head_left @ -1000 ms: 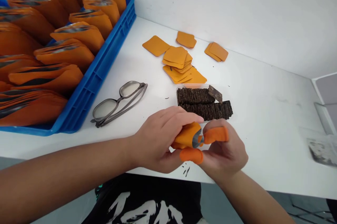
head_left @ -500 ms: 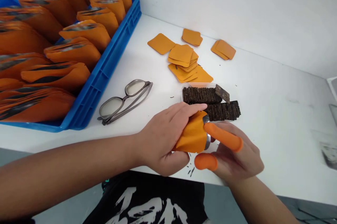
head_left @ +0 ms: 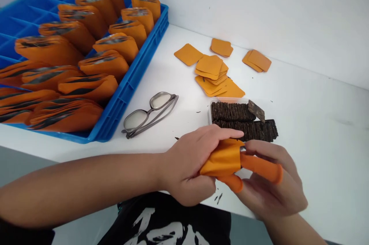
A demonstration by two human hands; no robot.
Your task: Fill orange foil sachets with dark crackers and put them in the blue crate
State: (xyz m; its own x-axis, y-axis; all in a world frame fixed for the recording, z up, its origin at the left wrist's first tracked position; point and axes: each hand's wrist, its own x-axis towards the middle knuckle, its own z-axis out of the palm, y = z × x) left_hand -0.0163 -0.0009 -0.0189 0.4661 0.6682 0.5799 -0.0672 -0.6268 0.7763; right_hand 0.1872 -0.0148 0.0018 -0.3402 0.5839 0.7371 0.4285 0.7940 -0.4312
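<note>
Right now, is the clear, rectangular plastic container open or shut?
Open: the container has no lid on it, and one dark brown slice lies aslant among the upright rows.

Wht wall (head_left: 288, 18) bhd tbl (head_left: 325, 160), gry flr (head_left: 15, 164) below.

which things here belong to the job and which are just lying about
Seemingly in the job:
held orange pouch
dark slabs in clear container
flat orange squares
blue crate and its pouches

Likely just lying about:
glasses
dark crumbs

White table (head_left: 323, 153), blue crate (head_left: 129, 83), eyeglasses (head_left: 149, 111), pouches (head_left: 210, 65), tub (head_left: 210, 111)
</note>
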